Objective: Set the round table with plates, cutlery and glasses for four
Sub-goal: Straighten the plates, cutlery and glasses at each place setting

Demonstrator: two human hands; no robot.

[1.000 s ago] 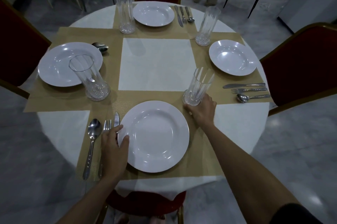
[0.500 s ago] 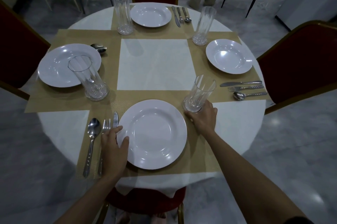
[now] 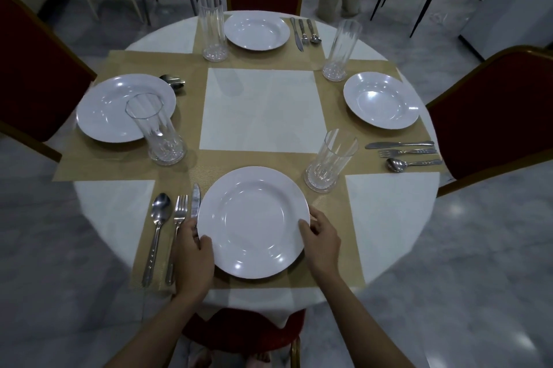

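Finishing touches are being given to the nearest setting, it is judged, since four places are already being shown laid on the round, white-clothed desk (image 3: 392, 218). Woven tan placemats (image 3: 191, 167) are being overlapped into a cross. The nearest plate (image 3: 253, 222), glossy, white and wide-rimmed, is being gripped at its lower rim by the left hand (image 3: 191, 251) and the right hand (image 3: 321, 242), both closed on it. Next, only a slight centring nudge is probably being called for. A ribbed clear glass (image 3: 330, 161) is being left just beside it; steel cutlery (image 3: 173, 227) is lying close at left.
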